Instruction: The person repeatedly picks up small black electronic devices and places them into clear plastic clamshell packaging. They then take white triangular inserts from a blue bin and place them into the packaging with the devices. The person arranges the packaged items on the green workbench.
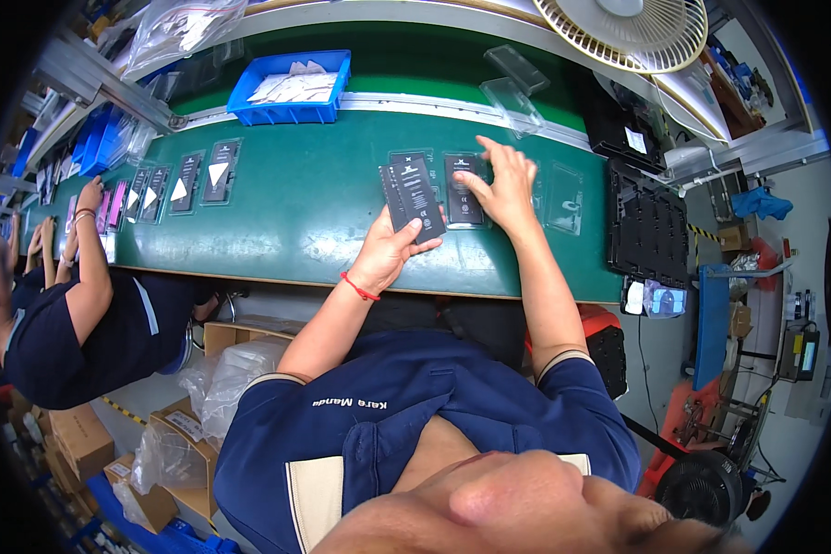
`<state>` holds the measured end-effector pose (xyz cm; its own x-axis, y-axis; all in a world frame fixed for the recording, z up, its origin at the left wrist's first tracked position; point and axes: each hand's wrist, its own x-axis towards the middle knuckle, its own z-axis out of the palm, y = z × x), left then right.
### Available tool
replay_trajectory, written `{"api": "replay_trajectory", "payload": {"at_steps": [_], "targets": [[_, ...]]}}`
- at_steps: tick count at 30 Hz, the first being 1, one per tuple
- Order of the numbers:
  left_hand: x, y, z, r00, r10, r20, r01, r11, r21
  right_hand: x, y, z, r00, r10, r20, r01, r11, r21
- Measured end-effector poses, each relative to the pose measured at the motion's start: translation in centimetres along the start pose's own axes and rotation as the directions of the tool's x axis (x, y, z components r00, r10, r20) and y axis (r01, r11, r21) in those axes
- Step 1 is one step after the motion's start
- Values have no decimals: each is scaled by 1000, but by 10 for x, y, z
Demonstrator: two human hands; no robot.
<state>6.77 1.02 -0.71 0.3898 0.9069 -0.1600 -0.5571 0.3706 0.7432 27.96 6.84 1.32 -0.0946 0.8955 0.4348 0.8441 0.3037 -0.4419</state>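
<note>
My left hand (388, 247) grips flat black phone batteries (413, 196), apparently a small overlapping stack, with the thumb pressed on top. Behind them a further dark battery in a clear plastic tray (406, 155) shows partly; the held ones cover the rest. To the right, a black phone battery (463, 208) sits in its own transparent tray on the green table. Over its right edge is my right hand (505, 183), fingers spread and thumb stretched across the battery's upper part. Whether the thumb touches it, I cannot tell. Another transparent tray (565, 198) lies right of that hand.
Several batteries with white triangular pieces (217, 175) lie in trays at the left. A blue bin (291, 111) of white pieces stands behind. Black trays (649, 222) are stacked at the right, below a fan (623, 32). A co-worker's hand (90, 196) is at the far left.
</note>
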Motion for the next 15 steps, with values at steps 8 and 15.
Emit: {"api": "replay_trajectory", "payload": {"at_steps": [8, 15], "targets": [[10, -1, 21, 997, -71, -29, 74, 987, 142, -7, 34, -35, 950, 304, 78, -283, 722, 631], [12, 5, 22, 998, -54, -30, 58, 987, 150, -25, 69, -43, 983, 182, 24, -166, 938, -305]]}}
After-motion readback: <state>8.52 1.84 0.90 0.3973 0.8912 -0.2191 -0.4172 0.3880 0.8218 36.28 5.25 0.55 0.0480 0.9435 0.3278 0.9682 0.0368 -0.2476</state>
